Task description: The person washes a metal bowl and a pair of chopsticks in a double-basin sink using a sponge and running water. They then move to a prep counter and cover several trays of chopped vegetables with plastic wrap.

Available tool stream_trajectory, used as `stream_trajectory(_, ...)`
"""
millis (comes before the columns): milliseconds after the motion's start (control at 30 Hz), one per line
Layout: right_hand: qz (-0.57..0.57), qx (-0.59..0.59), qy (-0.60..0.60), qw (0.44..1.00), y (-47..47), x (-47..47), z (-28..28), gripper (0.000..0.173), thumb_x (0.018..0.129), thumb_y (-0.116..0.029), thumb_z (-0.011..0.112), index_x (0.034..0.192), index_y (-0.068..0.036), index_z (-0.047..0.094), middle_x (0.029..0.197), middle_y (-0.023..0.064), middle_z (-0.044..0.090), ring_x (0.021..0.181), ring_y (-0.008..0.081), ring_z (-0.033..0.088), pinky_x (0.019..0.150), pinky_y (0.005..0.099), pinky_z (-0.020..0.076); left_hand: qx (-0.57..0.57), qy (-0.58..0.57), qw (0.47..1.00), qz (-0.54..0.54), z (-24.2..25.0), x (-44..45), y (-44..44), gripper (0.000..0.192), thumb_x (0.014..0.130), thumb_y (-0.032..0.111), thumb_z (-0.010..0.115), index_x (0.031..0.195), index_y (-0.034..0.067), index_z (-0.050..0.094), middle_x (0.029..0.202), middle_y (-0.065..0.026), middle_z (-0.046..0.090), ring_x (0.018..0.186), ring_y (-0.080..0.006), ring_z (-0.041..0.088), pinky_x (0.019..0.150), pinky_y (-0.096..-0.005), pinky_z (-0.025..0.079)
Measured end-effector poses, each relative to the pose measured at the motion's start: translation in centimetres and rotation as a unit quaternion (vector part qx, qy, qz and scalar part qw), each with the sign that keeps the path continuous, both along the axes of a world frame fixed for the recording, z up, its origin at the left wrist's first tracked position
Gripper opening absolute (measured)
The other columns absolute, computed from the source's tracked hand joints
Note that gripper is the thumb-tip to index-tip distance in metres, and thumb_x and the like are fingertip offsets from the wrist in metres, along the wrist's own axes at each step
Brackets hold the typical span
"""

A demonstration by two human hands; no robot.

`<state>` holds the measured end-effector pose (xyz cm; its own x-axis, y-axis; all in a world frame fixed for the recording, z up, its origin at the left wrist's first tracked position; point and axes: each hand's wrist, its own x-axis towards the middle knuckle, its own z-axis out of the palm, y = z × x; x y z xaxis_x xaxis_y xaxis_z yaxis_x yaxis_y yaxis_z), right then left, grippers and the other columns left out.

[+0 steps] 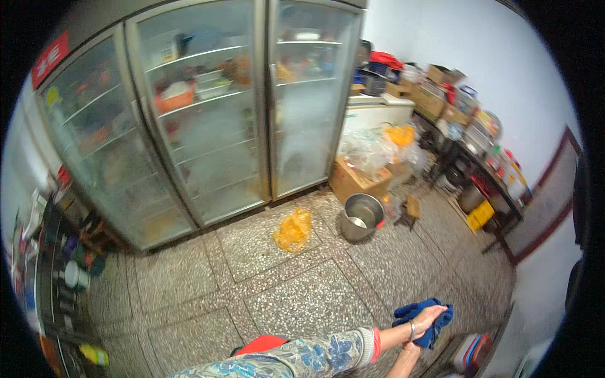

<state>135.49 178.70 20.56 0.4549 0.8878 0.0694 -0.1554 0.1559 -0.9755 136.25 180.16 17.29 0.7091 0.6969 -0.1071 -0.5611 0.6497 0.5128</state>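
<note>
My left hand reaches out at the lower right from a floral sleeve, with a bracelet at its wrist. It presses on a bunched dark blue cloth, fingers laid over the top. My right hand comes up from below, into the underside of the same cloth. The cloth and my left hand hide most of it, including its fingers. Both hands have the cloth between them, above the floor.
Glass-door refrigerators line the far wall. On the terrazzo floor lie an orange plastic bag and a metal bucket. Behind the bucket are a cardboard box and a small wooden stool. A loaded table stands at right, shelving at left.
</note>
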Motion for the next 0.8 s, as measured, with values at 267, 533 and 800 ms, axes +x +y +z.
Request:
stream_trajectory(267,0.1,0.009,-0.046,0.994,16.5,8.4,1.3,0.055,0.093,-0.051,0.033,0.123,-0.007,0.047,0.124,0.0077,0.052,0.111,0.0221,0.049,0.098,0.0382,0.0372,0.235,0.26,0.91,0.22,-1.8,7.9,17.6,0.037,0.088,0.011,0.051,0.123,0.0,0.051,0.122,-0.0112,0.057,0.114,-0.0217,0.052,0.096,-0.0321,0.04)
stream_trajectory(533,0.087,0.007,-0.058,0.995,31.7,19.3,-0.1,0.058,0.093,-0.053,0.032,0.121,-0.006,0.049,0.122,0.0099,0.053,0.109,0.0244,0.05,0.098,0.0406,0.037,0.298,0.391,0.862,0.124,-1.9,17.7,31.2,0.045,0.081,0.006,0.054,0.126,0.003,0.049,0.126,-0.0179,0.052,0.117,-0.0295,0.05,0.098,-0.034,0.04)
stream_trajectory(800,0.038,0.121,0.048,0.991,40.0,39.5,0.1,0.061,0.092,-0.055,0.032,0.119,-0.004,0.05,0.121,0.012,0.054,0.108,0.0266,0.051,0.098,0.043,0.0368,0.427,0.235,0.861,0.143,-4.0,35.1,41.8,0.035,0.077,0.008,0.06,0.112,0.002,0.059,0.092,-0.0134,0.067,0.08,-0.0212,0.064,0.069,-0.0339,0.051)
